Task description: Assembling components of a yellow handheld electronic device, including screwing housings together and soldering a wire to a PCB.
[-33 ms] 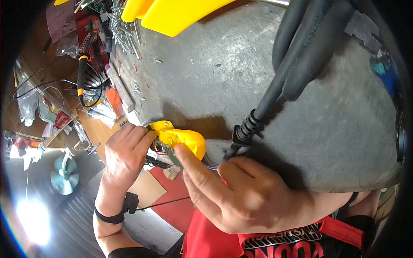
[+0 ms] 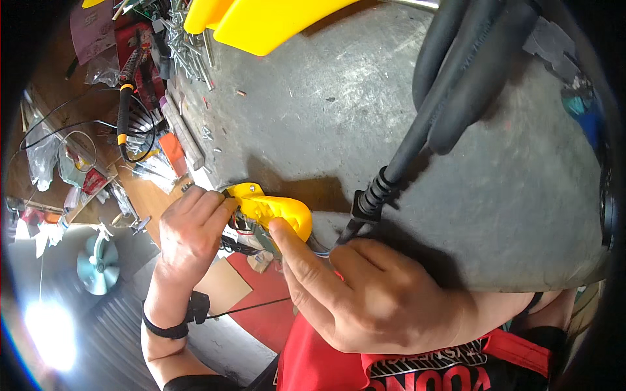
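Observation:
A yellow plastic housing (image 2: 287, 212), hollow, with thin wires (image 2: 241, 228) and a small grey-green part (image 2: 265, 238) at its lower side, is pinched at its left end between the thumb and fingers of my left hand (image 2: 192, 221). My right hand (image 2: 378, 290) is closed round the end of a thick black power cable (image 2: 407, 146). Its index finger reaches out to the housing's lower edge, next to the grey-green part. Just above the grip, a ribbed black strain relief (image 2: 373, 202) sits on the cable. My fingers hide the cable's end.
A larger yellow plastic piece (image 2: 261, 26) lies at the far side of the worn grey table (image 2: 306, 117). Long screws (image 2: 186, 45) are piled at the far left. A black-and-orange soldering iron (image 2: 124, 111) with its cord rests left of the table, above a small fan (image 2: 98, 264).
My right index finger has shifted slightly to the right along the housing's lower edge. My left hand and the housing stay in place.

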Motion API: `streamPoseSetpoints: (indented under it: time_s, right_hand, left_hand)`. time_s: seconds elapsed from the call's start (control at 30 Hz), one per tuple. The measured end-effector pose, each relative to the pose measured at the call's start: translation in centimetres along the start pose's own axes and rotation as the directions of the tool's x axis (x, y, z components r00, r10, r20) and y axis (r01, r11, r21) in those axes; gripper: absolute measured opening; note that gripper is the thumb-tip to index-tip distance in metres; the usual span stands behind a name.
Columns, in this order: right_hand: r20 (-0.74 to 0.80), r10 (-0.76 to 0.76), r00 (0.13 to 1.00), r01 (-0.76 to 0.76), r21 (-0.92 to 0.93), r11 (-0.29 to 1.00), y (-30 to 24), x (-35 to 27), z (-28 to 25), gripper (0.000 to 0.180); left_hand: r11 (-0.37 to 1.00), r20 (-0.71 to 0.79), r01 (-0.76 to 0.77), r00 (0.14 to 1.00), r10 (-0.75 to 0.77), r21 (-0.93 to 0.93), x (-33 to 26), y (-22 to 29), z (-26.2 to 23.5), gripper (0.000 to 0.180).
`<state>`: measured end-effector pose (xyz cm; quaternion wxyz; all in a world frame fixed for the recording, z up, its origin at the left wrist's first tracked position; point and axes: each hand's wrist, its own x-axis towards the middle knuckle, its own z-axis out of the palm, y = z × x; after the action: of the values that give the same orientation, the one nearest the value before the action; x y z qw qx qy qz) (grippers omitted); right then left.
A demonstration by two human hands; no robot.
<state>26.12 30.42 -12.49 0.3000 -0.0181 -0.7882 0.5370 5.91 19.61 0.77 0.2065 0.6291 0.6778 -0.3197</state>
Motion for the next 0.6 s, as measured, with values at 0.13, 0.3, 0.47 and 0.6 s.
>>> streamPoseSetpoints:
  time_s: [0.13, 0.3, 0.47, 0.6]
  right_hand:
    - [0.018, -0.036, 0.999, 0.037, -0.054, 0.998, 0.2, 0.0, 0.1, 0.017]
    - [0.006, -0.032, 0.999, 0.032, -0.050, 0.998, 0.3, 0.0, 0.1, 0.017]
    - [0.031, -0.001, 1.000, 0.001, -0.008, 1.000, 0.2, -0.2, -0.1, 0.018]
    - [0.025, 0.001, 1.000, 0.000, -0.008, 1.000, 0.4, -0.2, 0.2, 0.018]
  left_hand:
    - [0.995, -0.008, -0.088, 0.996, 0.088, 0.051, 0.5, -0.2, 0.0, 0.025]
    - [0.987, 0.032, -0.145, 0.989, 0.143, 0.066, 1.0, -0.5, -0.2, 0.021]
    - [0.979, 0.063, -0.199, 0.979, 0.195, 0.052, 1.4, -0.5, -0.4, 0.020]
    - [0.978, 0.085, -0.201, 0.977, 0.196, 0.055, 1.2, -0.5, -0.5, 0.018]
